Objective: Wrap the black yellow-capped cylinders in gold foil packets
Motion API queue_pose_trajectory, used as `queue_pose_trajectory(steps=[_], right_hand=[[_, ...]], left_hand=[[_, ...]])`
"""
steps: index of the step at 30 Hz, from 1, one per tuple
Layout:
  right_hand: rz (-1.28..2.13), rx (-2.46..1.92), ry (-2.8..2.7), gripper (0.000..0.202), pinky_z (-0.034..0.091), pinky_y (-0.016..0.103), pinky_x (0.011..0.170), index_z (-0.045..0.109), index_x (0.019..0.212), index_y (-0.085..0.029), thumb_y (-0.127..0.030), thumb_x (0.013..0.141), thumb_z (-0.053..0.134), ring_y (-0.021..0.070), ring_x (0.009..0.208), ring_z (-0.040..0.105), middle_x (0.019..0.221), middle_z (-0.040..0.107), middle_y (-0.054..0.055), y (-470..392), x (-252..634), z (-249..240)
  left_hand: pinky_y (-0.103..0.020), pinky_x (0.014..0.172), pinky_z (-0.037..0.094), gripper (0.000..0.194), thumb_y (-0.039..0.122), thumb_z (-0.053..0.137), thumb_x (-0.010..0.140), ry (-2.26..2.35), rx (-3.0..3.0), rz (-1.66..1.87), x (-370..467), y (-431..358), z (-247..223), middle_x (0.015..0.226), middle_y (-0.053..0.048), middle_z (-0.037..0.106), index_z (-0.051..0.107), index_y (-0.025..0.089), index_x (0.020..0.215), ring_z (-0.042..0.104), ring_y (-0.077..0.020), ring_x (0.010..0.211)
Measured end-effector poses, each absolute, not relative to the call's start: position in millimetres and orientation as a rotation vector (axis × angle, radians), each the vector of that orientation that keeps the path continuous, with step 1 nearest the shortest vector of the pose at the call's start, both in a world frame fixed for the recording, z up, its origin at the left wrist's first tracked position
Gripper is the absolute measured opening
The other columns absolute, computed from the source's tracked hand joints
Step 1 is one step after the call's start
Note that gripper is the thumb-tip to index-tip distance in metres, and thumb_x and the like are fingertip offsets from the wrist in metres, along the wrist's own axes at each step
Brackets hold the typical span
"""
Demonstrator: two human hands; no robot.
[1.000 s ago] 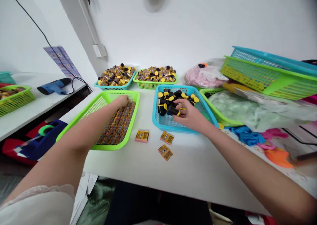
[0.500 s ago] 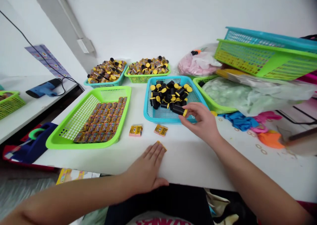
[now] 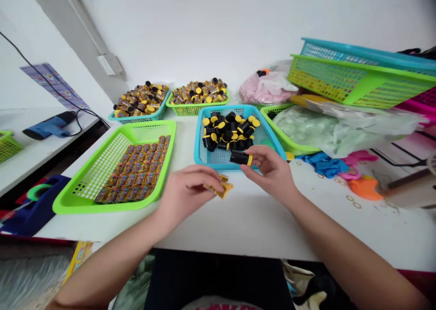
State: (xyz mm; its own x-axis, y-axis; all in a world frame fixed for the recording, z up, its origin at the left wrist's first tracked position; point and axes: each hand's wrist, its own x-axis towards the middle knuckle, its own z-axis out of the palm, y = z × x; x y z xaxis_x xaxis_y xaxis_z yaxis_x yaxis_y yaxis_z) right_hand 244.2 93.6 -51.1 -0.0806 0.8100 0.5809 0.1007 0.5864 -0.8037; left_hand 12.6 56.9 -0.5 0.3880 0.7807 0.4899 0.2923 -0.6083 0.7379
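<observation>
My right hand (image 3: 274, 171) pinches a small black cylinder with a yellow cap (image 3: 240, 157), tilted sideways over the front rim of a blue basket (image 3: 197, 142). That basket holds a heap of similar black cylinders (image 3: 231, 130) with yellow caps. Between the fingers of my left hand (image 3: 190, 194) is a yellow printed label (image 3: 224, 192), raised off the white table (image 3: 245, 223). Part of another yellow printed piece shows just behind it. To the left, a green basket (image 3: 102, 208) contains rows of cylinders with printed wraps (image 3: 138, 171).
At the back stand two baskets heaped with wrapped cylinders (image 3: 141, 100). Stacked baskets (image 3: 354, 80) and plastic bags (image 3: 306, 126) crowd the right. Balloon-like blue, pink and orange pieces (image 3: 366, 189) lie nearby. A blue heat gun (image 3: 51, 125) and tape dispenser (image 3: 41, 205) are at left.
My left hand has risen from flat on the table and moved up and left, now holding a yellow label. My right hand has brought the black cylinder slightly left.
</observation>
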Motion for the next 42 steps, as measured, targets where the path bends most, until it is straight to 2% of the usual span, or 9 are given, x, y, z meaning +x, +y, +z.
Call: queue_pose_trajectory(steps=[1,5,14,22,27,31,34,38,42], right_hand=[[0.759,-0.790,-1.541,0.031,0.058,0.031,0.069,0.060,0.107,-0.026,-0.034,0.081,0.076,0.0150,0.079,0.064,0.096,0.062,0.003,93,244,-50],[0.970,-0.824,-1.499,0.032,0.056,0.028,0.061,0.061,0.108,-0.026,-0.039,0.083,0.075,0.0131,0.068,0.064,0.077,0.064,-0.001,91,247,-44],[1.229,-0.812,-1.591,0.033,0.053,0.026,0.051,0.065,0.108,-0.022,-0.043,0.084,0.074,0.0126,0.056,0.064,0.070,0.068,0.000,89,254,-41],[1.190,-0.821,-1.662,0.028,0.055,0.025,0.055,0.070,0.106,-0.024,-0.032,0.080,0.077,0.0121,0.064,0.063,0.081,0.071,0.003,87,254,-39],[1.029,-0.808,-1.786,0.029,0.061,0.030,0.066,0.071,0.105,-0.023,-0.028,0.078,0.078,0.0143,0.076,0.066,0.100,0.069,0.007,87,253,-42],[0.991,-0.797,-1.882,0.029,0.061,0.029,0.067,0.072,0.106,-0.023,-0.026,0.078,0.077,0.0132,0.075,0.066,0.100,0.068,0.006,87,254,-42],[1.019,-0.838,-1.905,0.033,0.060,0.028,0.066,0.072,0.108,-0.024,-0.028,0.076,0.079,0.0118,0.070,0.063,0.094,0.068,0.004,85,250,-43],[1.157,-0.877,-1.835,0.035,0.059,0.030,0.068,0.074,0.106,-0.024,-0.032,0.073,0.082,0.0132,0.073,0.064,0.094,0.070,0.004,82,242,-46],[1.346,-0.825,-1.691,0.032,0.059,0.031,0.074,0.074,0.105,-0.025,-0.033,0.075,0.082,0.0149,0.080,0.068,0.094,0.072,0.003,80,238,-48]], left_hand=[[-0.022,0.063,0.059,0.005,0.022,0.077,0.079,0.944,1.961,1.197,19,67,-7,0.082,-0.005,0.076,0.074,0.018,0.079,0.073,-0.0163,0.073],[-0.024,0.059,0.058,0.028,0.038,0.073,0.083,0.998,1.672,1.115,29,86,-41,0.074,-0.003,0.077,0.072,0.017,0.102,0.072,-0.0163,0.063],[-0.022,0.060,0.050,0.031,0.039,0.057,0.095,1.046,1.980,0.966,15,82,-50,0.082,-0.002,0.079,0.078,0.020,0.107,0.070,-0.0162,0.067],[-0.026,0.064,0.054,0.043,0.049,0.053,0.095,1.019,1.905,0.954,15,82,-54,0.086,-0.004,0.079,0.076,0.019,0.113,0.070,-0.0180,0.070],[-0.030,0.069,0.057,0.041,0.047,0.071,0.083,0.885,1.620,0.931,20,83,-57,0.094,-0.008,0.078,0.076,0.014,0.108,0.071,-0.0190,0.076],[-0.031,0.079,0.058,0.040,0.031,0.084,0.069,0.799,1.479,0.950,23,84,-63,0.100,-0.010,0.076,0.066,0.015,0.101,0.072,-0.0198,0.087],[-0.032,0.086,0.056,0.043,0.025,0.080,0.075,0.760,1.566,0.948,24,83,-66,0.103,-0.008,0.074,0.053,0.019,0.109,0.071,-0.0185,0.093],[-0.028,0.080,0.055,0.062,0.025,0.073,0.083,0.750,1.659,0.825,22,79,-64,0.101,-0.007,0.073,0.038,0.023,0.134,0.070,-0.0166,0.091],[-0.026,0.077,0.053,0.066,0.026,0.068,0.088,0.672,1.594,0.782,21,76,-63,0.104,-0.007,0.073,0.029,0.025,0.141,0.068,-0.0150,0.090]])
